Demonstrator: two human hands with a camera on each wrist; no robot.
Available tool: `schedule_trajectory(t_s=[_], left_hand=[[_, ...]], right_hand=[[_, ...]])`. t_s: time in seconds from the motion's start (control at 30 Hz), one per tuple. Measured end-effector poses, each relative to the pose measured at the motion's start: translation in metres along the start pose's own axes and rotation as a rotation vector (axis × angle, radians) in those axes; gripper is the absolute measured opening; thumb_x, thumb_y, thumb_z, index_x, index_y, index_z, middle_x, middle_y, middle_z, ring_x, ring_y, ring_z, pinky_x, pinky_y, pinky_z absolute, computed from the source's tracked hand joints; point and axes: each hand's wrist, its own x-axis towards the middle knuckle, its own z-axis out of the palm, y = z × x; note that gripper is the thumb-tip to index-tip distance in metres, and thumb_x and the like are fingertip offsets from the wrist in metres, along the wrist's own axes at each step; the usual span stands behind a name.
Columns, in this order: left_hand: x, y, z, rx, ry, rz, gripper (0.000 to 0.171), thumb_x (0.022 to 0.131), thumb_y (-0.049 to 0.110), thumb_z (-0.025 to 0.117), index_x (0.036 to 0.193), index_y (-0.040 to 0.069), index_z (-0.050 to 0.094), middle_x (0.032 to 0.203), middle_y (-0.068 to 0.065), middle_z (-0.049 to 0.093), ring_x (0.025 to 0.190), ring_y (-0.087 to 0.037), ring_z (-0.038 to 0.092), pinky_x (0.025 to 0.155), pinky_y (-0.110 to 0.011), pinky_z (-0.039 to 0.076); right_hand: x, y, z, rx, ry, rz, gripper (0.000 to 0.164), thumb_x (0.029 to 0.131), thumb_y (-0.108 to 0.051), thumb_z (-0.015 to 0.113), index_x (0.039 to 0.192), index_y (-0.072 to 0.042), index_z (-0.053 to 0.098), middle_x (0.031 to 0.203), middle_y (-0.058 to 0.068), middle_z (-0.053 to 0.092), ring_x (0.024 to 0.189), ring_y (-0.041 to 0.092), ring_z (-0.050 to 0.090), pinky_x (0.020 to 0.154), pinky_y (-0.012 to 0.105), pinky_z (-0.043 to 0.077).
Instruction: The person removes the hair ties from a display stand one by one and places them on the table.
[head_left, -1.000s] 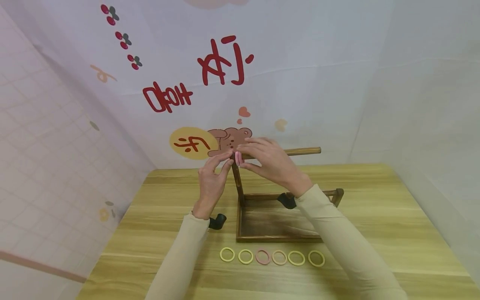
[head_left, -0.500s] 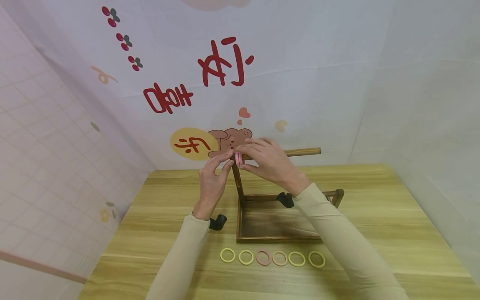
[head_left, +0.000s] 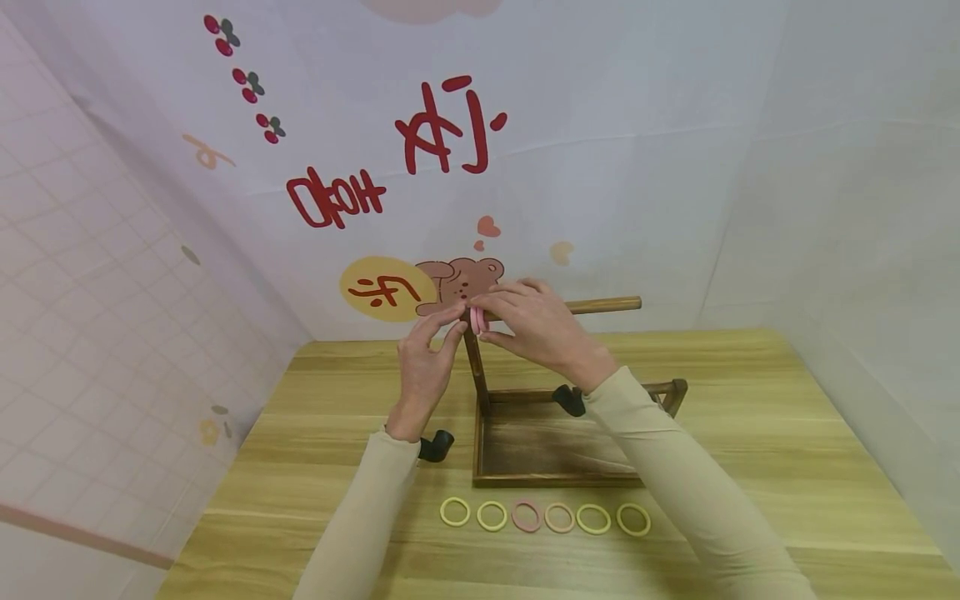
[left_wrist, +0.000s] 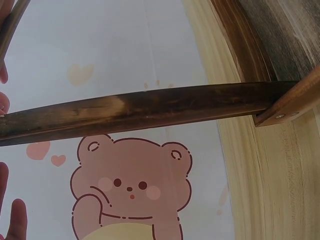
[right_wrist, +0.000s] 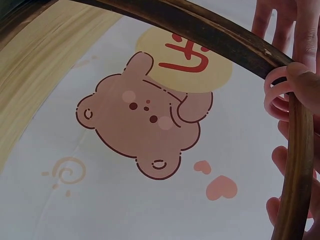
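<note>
Pink rings (head_left: 477, 321) hang close together on the wooden rod (head_left: 607, 305), right where it meets the upright post (head_left: 476, 367) of a brown wooden stand. My right hand (head_left: 536, 325) pinches the rings between thumb and fingers from the right. In the right wrist view the rings (right_wrist: 276, 100) circle the rod, with a fingertip against them. My left hand (head_left: 426, 362) holds the top of the post with thumb and index finger; its other fingers are partly hidden. The left wrist view shows the post (left_wrist: 150, 110) close up, with fingertips at the left edge.
The stand's tray base (head_left: 555, 478) lies on the wood-grain table (head_left: 300, 467). In front of it several yellow and pink rings (head_left: 526, 503) lie in a row. Behind stands a white backdrop (head_left: 637, 183) with a printed bear. Black wrist gear (head_left: 437, 446) sits beside the left sleeve.
</note>
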Motion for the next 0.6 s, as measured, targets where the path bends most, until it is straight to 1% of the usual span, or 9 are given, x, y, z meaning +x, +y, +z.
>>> schedule_trajectory(t_s=[0.23,0.43,0.6], left_hand=[[-0.0011,0.0002,-0.0004,0.010,-0.003,-0.012,0.024,0.092,0.003,0.077,0.116,0.000,0.077,0.119,-0.011,0.076,0.112,-0.031,0.071,0.098,-0.048,0.055],[-0.0013,0.0008,-0.0006,-0.003,-0.005,-0.019,0.024,0.093,0.003,0.076,0.117,0.001,0.077,0.119,-0.011,0.076,0.113,-0.031,0.070,0.098,-0.048,0.055],[-0.0013,0.0011,-0.0007,-0.005,-0.007,-0.024,0.024,0.093,0.004,0.076,0.117,0.001,0.077,0.120,-0.011,0.076,0.113,-0.031,0.070,0.098,-0.048,0.055]], right_hand=[[-0.0009,0.0005,0.0007,-0.009,0.007,-0.008,0.051,0.088,-0.030,0.085,0.133,-0.012,0.069,0.126,0.003,0.074,0.124,0.027,0.065,0.105,0.051,0.048],[-0.0010,0.0008,0.0005,-0.004,0.027,-0.011,0.048,0.087,-0.026,0.087,0.129,-0.010,0.071,0.123,0.003,0.075,0.121,0.027,0.066,0.104,0.050,0.049],[-0.0014,0.0003,-0.0009,-0.005,0.035,-0.008,0.044,0.089,-0.027,0.085,0.127,-0.010,0.071,0.120,0.003,0.075,0.118,0.025,0.067,0.104,0.049,0.049]])
